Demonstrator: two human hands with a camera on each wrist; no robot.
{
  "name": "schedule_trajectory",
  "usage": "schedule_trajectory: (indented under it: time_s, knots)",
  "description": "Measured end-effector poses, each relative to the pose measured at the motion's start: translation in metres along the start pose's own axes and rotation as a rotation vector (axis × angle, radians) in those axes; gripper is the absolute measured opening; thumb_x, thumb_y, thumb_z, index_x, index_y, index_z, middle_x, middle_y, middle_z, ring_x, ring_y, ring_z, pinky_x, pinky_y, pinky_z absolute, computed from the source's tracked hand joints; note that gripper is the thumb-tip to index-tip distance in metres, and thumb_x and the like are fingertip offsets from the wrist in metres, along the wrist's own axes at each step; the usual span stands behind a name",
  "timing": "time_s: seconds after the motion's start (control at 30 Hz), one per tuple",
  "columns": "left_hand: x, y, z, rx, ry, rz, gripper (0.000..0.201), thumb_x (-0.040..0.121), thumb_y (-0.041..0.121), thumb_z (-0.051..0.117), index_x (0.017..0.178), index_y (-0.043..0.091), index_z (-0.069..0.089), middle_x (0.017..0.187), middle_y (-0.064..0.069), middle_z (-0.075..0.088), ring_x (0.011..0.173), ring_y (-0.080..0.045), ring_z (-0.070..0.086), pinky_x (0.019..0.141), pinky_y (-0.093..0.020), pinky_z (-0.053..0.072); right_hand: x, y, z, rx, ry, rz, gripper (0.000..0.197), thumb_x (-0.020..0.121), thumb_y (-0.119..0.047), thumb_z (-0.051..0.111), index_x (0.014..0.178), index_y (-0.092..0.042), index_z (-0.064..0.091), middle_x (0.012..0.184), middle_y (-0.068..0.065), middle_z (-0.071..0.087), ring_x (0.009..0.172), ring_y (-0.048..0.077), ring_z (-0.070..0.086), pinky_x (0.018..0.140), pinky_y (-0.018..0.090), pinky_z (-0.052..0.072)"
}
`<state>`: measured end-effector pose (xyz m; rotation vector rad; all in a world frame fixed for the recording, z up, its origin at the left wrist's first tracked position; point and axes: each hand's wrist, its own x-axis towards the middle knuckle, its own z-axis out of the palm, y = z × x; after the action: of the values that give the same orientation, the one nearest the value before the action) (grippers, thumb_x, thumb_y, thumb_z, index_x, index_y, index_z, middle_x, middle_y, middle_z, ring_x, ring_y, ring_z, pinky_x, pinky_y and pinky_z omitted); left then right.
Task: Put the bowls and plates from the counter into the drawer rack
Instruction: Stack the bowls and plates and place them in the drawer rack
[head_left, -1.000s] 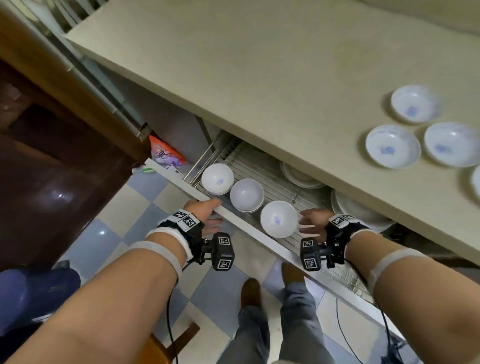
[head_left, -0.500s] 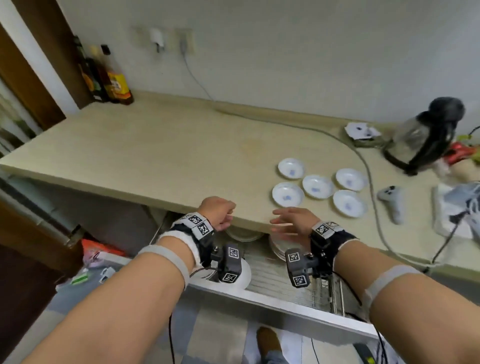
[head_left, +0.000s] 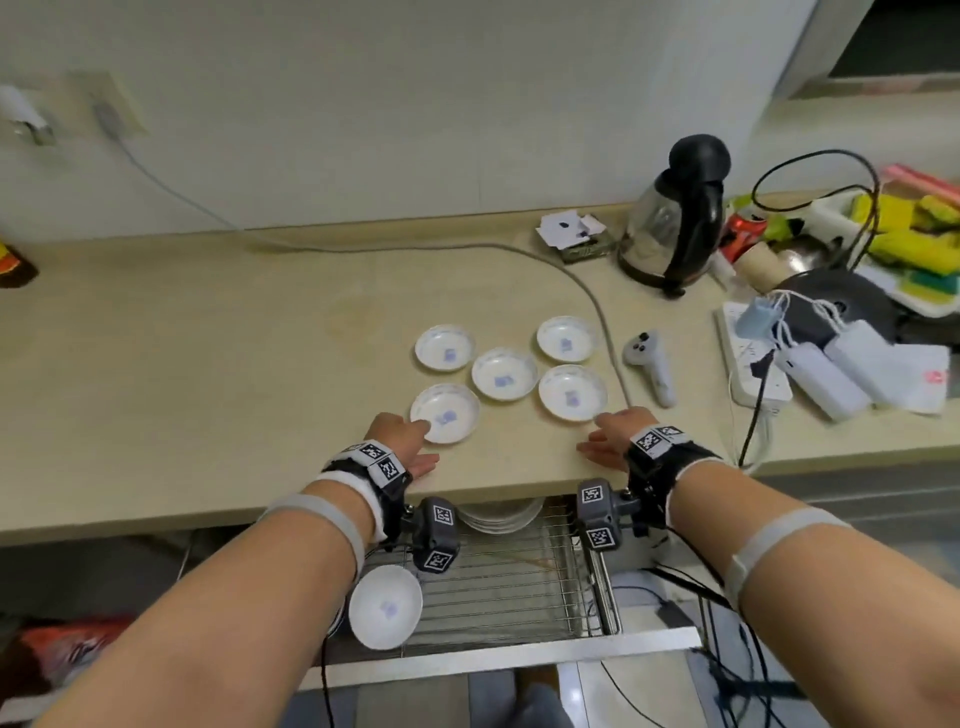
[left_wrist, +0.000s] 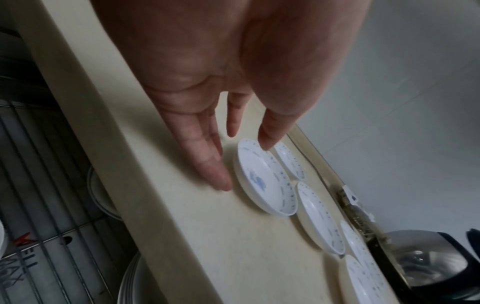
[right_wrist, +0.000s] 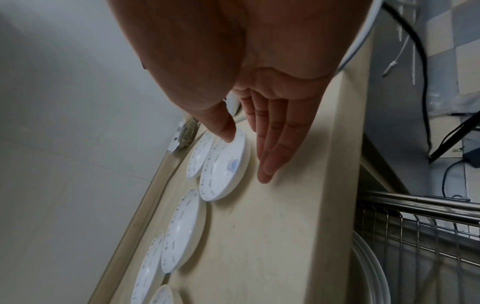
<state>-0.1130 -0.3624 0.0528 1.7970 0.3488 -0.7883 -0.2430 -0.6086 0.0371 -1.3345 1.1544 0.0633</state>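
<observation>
Several small white plates with blue marks sit in a cluster on the beige counter (head_left: 208, 364). My left hand (head_left: 415, 441) lies at the front-left plate (head_left: 445, 413), fingers straight; in the left wrist view its thumb hovers over that plate's (left_wrist: 265, 181) rim and its fingers (left_wrist: 213, 168) rest beside it. My right hand (head_left: 597, 434) is at the front-right plate (head_left: 571, 399); in the right wrist view the thumb touches the plate's (right_wrist: 226, 166) rim, fingers (right_wrist: 270, 162) flat on the counter. Below, the open drawer rack (head_left: 519, 582) holds a white bowl (head_left: 385, 605) and stacked plates (head_left: 498, 514).
A grey controller (head_left: 652, 371) and a cable (head_left: 597, 312) lie right of the plates. Behind stand a glass kettle (head_left: 675, 228) and a small box with cards (head_left: 571, 231). A power strip with chargers (head_left: 810, 358) and yellow sponges (head_left: 904, 234) crowd the right.
Both hands rose from the drawer rack to the counter's front edge and reached the two nearest plates. The head view swung up from the drawer to the counter.
</observation>
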Motion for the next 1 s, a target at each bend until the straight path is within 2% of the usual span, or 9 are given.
schedule_trajectory:
  time_s: [0.1, 0.23, 0.33, 0.4, 0.47, 0.63, 0.8, 0.87, 1.0]
  knots:
    - [0.024, -0.003, 0.007, 0.052, 0.062, 0.043, 0.032, 0.092, 0.001, 0.058, 0.123, -0.009, 0.055, 0.102, -0.023, 0.066, 0.093, -0.039, 0.073, 0.082, -0.048, 0.061, 0.014, -0.013, 0.006, -0.010, 0.024, 0.039, 0.019, 0.094, -0.001, 0.050, 0.107, 0.012, 0.055, 0.082, 0.027, 0.072, 0.064, 0.033, 0.073, 0.058, 0.038, 0.063]
    - [0.040, -0.004, 0.006, 0.058, 0.092, 0.015, 0.054, 0.063, -0.005, 0.072, 0.116, -0.002, 0.057, 0.107, -0.021, 0.066, 0.091, -0.043, 0.071, 0.077, -0.054, 0.062, 0.031, -0.018, 0.008, 0.010, 0.037, 0.052, 0.021, 0.093, 0.006, 0.042, 0.114, 0.006, 0.044, 0.078, 0.033, 0.068, 0.053, 0.034, 0.071, 0.055, 0.041, 0.062]
    - [0.028, 0.014, 0.005, -0.037, 0.099, -0.003, 0.027, 0.082, -0.012, 0.062, 0.103, 0.003, 0.057, 0.101, -0.023, 0.061, 0.075, -0.039, 0.069, 0.051, -0.047, 0.062, 0.037, -0.022, 0.006, 0.005, 0.046, -0.049, 0.025, 0.093, 0.003, 0.037, 0.116, -0.005, 0.038, 0.084, 0.030, 0.068, 0.058, 0.036, 0.072, 0.064, 0.049, 0.063]
    - [0.029, 0.029, 0.005, -0.074, 0.089, 0.043, 0.016, 0.089, -0.010, 0.054, 0.096, 0.004, 0.056, 0.102, -0.027, 0.063, 0.070, -0.036, 0.069, 0.050, -0.039, 0.062, 0.039, -0.032, 0.003, 0.020, 0.057, -0.130, 0.023, 0.094, 0.001, 0.037, 0.115, -0.008, 0.039, 0.092, 0.028, 0.066, 0.064, 0.036, 0.070, 0.062, 0.046, 0.063]
    - [0.032, 0.045, 0.004, -0.100, 0.074, 0.106, 0.015, 0.092, -0.008, 0.053, 0.099, 0.005, 0.056, 0.102, -0.028, 0.065, 0.068, -0.034, 0.070, 0.050, -0.034, 0.062, 0.045, -0.047, 0.002, 0.033, 0.060, -0.175, 0.020, 0.096, 0.001, 0.039, 0.114, -0.007, 0.039, 0.085, 0.024, 0.064, 0.061, 0.032, 0.067, 0.052, 0.037, 0.061]
    - [0.061, 0.078, 0.014, -0.140, 0.157, 0.158, 0.023, 0.090, -0.011, 0.053, 0.107, 0.005, 0.055, 0.107, -0.035, 0.066, 0.061, -0.034, 0.071, 0.041, -0.026, 0.056, 0.075, -0.078, 0.002, -0.009, 0.076, -0.157, 0.024, 0.093, -0.003, 0.043, 0.116, -0.007, 0.041, 0.067, 0.023, 0.072, 0.070, 0.038, 0.075, 0.074, 0.057, 0.061]
    - [0.089, 0.091, 0.025, -0.133, 0.215, 0.071, 0.034, 0.090, -0.014, 0.053, 0.120, 0.001, 0.057, 0.116, -0.032, 0.063, 0.067, -0.037, 0.069, 0.039, -0.031, 0.058, 0.104, -0.085, 0.003, -0.060, 0.071, -0.149, 0.036, 0.085, -0.001, 0.041, 0.121, -0.002, 0.043, 0.054, 0.021, 0.071, 0.062, 0.036, 0.075, 0.068, 0.056, 0.062]
    - [0.099, 0.093, 0.028, -0.119, 0.225, 0.048, 0.035, 0.089, -0.014, 0.056, 0.121, 0.001, 0.057, 0.115, -0.030, 0.064, 0.071, -0.039, 0.070, 0.046, -0.036, 0.061, 0.113, -0.084, 0.004, -0.090, 0.075, -0.138, 0.039, 0.084, -0.002, 0.042, 0.123, -0.001, 0.045, 0.059, 0.023, 0.072, 0.063, 0.036, 0.075, 0.068, 0.055, 0.062]
    - [0.112, 0.094, 0.029, -0.079, 0.231, -0.003, 0.037, 0.083, -0.010, 0.066, 0.118, 0.003, 0.059, 0.103, -0.026, 0.070, 0.082, -0.040, 0.074, 0.080, -0.048, 0.062, 0.114, -0.086, 0.006, -0.151, 0.101, -0.123, 0.037, 0.087, -0.005, 0.044, 0.124, -0.007, 0.042, 0.066, 0.023, 0.074, 0.067, 0.037, 0.075, 0.069, 0.057, 0.062]
